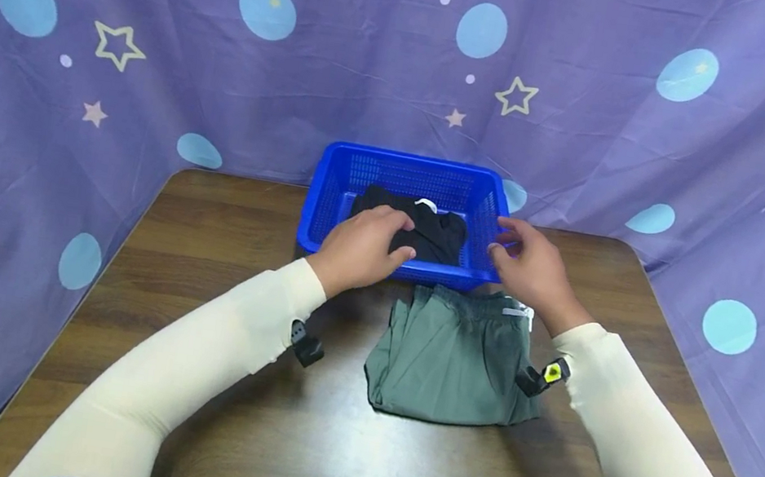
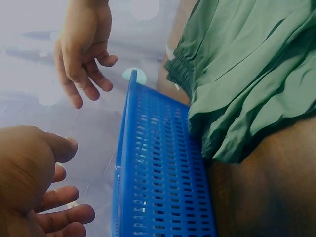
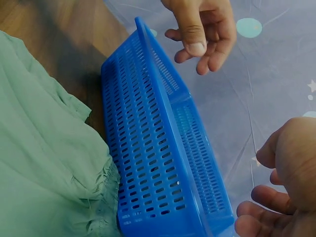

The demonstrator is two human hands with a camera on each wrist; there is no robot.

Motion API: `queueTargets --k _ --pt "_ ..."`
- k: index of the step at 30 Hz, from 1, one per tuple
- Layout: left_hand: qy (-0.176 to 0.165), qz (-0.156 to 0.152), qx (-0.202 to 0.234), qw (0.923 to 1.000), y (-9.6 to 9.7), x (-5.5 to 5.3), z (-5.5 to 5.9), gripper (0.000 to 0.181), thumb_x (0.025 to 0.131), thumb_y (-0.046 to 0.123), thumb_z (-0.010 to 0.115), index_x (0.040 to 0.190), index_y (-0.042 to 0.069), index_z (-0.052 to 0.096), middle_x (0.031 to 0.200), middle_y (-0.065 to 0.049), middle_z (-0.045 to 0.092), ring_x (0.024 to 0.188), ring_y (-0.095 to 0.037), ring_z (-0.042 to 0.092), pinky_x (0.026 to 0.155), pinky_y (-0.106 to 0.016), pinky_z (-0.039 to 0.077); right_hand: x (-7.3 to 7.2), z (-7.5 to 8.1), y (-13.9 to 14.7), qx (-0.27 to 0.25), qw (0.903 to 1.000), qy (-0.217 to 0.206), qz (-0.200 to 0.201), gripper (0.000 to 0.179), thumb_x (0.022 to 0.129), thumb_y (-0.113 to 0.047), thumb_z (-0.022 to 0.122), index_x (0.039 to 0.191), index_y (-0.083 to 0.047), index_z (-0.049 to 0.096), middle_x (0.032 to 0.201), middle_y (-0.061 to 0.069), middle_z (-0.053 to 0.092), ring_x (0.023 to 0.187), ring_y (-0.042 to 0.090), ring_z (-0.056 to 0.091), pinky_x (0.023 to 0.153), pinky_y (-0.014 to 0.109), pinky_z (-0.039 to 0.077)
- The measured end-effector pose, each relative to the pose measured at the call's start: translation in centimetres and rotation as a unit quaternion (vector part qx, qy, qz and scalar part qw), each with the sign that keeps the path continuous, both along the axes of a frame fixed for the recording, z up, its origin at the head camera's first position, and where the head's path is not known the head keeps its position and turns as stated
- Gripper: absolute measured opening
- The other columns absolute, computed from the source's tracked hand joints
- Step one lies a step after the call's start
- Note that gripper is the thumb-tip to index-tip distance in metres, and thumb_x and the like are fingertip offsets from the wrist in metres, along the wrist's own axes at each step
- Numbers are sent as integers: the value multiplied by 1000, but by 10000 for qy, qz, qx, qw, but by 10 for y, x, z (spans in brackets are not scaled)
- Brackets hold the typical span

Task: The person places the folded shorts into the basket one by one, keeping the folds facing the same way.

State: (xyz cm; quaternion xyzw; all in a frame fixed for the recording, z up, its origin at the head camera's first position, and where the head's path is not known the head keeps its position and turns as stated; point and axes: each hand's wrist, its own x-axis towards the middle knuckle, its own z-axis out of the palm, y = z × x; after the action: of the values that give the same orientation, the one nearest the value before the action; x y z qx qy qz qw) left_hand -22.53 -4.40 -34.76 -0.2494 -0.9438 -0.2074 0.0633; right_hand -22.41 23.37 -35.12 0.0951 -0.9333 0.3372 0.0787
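Observation:
A blue plastic basket (image 1: 409,158) with perforated walls stands at the far side of the table, a dark folded garment (image 1: 436,238) with a small white patch lying inside. Over its front left part hovers my left hand (image 1: 360,248), fingers loosely bent and holding nothing. My right hand (image 1: 534,268) is at the basket's right rim, fingers spread and relaxed around nothing. Both wrist views show air between the hands and the basket wall (image 2: 163,163). Green shorts (image 1: 456,365) with an elastic waistband and white drawstring lie folded in front of the basket, waistband toward it.
The brown wooden table (image 1: 199,376) extends on both sides of the basket and toward me. A purple curtain (image 1: 350,60) with stars and blue ovals hangs right behind the table's back edge. A small black camera sits on each wrist.

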Motion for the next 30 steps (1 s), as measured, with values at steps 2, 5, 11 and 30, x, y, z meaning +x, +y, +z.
queueTargets --k 2,5,11,30 --pt "62 -52 -7 10000 0 4 -2 40 98 38 70 129 13 65 126 -6 65 116 -25 63 93 -43 52 4 -1 4 -109 9999 66 -30 46 98 -15 61 142 -2 56 120 22 69 102 36 68 90 52 51" --pt "112 -118 18 9999 0 10 -7 39 98 38 70 127 13 66 122 -6 66 114 -24 64 90 -43 53 11 -2 11 -173 9998 110 -33 45 98 -14 62 141 -1 57 120 23 69 102 36 68 89 53 51" --pt "133 -175 75 9997 -1 19 -15 34 97 37 71 122 14 68 111 -3 67 100 -19 65 82 -40 54 24 -8 23 -164 9998 147 -2 43 98 -12 62 139 0 58 118 22 69 100 36 68 88 53 51" --pt "-320 -14 -458 9984 1 43 -51 26 99 41 66 108 17 69 102 2 69 93 -16 67 73 -38 55 61 -32 46 -87 9997 179 -124 37 96 -8 65 132 1 63 106 18 71 93 33 69 79 45 53"
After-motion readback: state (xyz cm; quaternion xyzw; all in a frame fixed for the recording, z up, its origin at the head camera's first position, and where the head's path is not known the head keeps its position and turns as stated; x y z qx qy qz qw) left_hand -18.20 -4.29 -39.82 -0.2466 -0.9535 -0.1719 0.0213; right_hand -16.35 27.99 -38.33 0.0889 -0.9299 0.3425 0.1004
